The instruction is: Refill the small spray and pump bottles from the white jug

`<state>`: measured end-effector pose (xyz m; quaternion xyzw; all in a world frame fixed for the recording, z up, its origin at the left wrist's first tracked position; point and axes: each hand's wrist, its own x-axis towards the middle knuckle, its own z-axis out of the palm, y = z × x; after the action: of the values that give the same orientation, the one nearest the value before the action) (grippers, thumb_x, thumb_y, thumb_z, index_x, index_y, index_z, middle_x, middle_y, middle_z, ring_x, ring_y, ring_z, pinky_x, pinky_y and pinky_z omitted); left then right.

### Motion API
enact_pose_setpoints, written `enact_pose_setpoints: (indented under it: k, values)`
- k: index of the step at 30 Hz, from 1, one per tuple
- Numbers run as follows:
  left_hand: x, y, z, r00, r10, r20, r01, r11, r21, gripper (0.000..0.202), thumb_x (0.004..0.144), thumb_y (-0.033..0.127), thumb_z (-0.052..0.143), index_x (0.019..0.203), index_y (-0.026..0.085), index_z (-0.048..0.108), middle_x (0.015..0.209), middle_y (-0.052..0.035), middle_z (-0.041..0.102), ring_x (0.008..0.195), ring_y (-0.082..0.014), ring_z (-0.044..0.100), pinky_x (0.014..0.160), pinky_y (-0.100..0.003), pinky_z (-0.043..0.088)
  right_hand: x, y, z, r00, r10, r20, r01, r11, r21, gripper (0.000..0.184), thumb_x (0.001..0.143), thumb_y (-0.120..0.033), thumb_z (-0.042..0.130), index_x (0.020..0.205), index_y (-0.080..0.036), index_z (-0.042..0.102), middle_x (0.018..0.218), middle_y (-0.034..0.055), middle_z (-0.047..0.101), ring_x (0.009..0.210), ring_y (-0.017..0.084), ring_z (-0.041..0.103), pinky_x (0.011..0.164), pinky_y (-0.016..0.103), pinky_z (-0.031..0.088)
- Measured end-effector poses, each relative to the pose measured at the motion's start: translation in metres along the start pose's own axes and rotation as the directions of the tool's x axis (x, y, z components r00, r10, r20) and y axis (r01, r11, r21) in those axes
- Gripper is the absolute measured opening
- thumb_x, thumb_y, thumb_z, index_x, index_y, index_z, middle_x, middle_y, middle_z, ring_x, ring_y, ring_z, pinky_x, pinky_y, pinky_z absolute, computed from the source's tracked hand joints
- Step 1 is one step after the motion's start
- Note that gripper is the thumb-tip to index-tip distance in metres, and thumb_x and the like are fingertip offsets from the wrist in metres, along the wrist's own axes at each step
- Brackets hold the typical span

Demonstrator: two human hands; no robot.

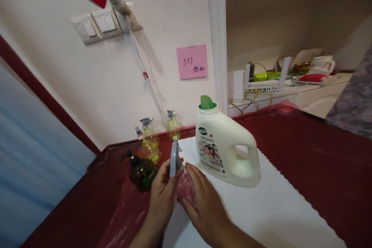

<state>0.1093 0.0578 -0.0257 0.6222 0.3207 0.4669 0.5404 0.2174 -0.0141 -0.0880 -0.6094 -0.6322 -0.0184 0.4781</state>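
Observation:
Between my two hands is a clear, pink-looking spray bottle (186,186) with a grey trigger head, held upright. My left hand (163,190) is closed at its neck, just under the trigger head. Curled around the right side of the bottle's body is my right hand (207,203). Left of my left hand stands a dark pump bottle (141,172) with a green label. A large pale green detergent jug (225,153), uncapped with a green spout in its mouth, stands beyond my right hand. The bottle's base is hidden by my hands.
Several yellowish spray bottles (173,124) stand against the wall. A white sheet (250,213) lies on the dark red table cover (334,170). A white cable (143,62) hangs from the wall socket. At right, a shelf holds a router (264,85); a blue curtain (37,143) hangs left.

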Motion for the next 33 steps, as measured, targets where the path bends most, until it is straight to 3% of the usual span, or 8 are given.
enact_pose_setpoints:
  k: [8, 18, 25, 33]
  values:
    - [0.001, 0.002, 0.001, 1.0, 0.015, -0.004, -0.015, 1.0, 0.002, 0.028, 0.084, 0.038, 0.075, 0.109, 0.025, 0.071, 0.114, -0.0036, 0.074, 0.109, -0.0223, 0.066, 0.095, -0.029, 0.049, 0.003, -0.001, -0.005, 1.0, -0.024, 0.012, 0.023, 0.999, 0.044, 0.073, 0.089, -0.019, 0.057, 0.153, -0.028, 0.021, 0.152, 0.0115, 0.045, 0.137, 0.027, 0.046, 0.107, 0.051, 0.049]
    - [-0.001, -0.01, -0.013, 0.997, -0.077, 0.021, 0.079, 0.993, -0.092, 0.037, 0.088, 0.038, 0.07, 0.123, 0.025, 0.07, 0.129, -0.0077, 0.07, 0.123, -0.0278, 0.061, 0.11, -0.037, 0.04, 0.002, 0.001, -0.004, 1.0, -0.018, 0.025, 0.017, 0.999, 0.04, 0.073, 0.09, -0.019, 0.056, 0.154, -0.028, 0.021, 0.153, 0.0108, 0.044, 0.138, 0.028, 0.045, 0.108, 0.051, 0.048]
    - [-0.002, -0.009, -0.01, 0.999, -0.014, 0.032, 0.016, 0.998, -0.062, 0.034, 0.087, 0.04, 0.071, 0.119, 0.025, 0.068, 0.125, -0.0062, 0.071, 0.118, -0.0265, 0.062, 0.102, -0.034, 0.044, -0.001, 0.0, -0.004, 1.0, -0.021, -0.002, 0.021, 0.998, 0.058, 0.075, 0.091, -0.021, 0.055, 0.155, -0.027, 0.016, 0.152, 0.0117, 0.044, 0.138, 0.028, 0.045, 0.108, 0.052, 0.048]
    - [-0.002, -0.013, -0.01, 0.999, 0.014, 0.035, -0.012, 0.998, -0.055, 0.03, 0.089, 0.038, 0.069, 0.116, 0.026, 0.065, 0.124, -0.0055, 0.07, 0.115, -0.0246, 0.063, 0.098, -0.032, 0.048, 0.001, 0.001, -0.004, 1.0, -0.009, 0.029, 0.007, 0.998, 0.064, 0.076, 0.089, -0.018, 0.057, 0.155, -0.031, 0.021, 0.152, 0.0104, 0.043, 0.136, 0.029, 0.047, 0.107, 0.052, 0.049]
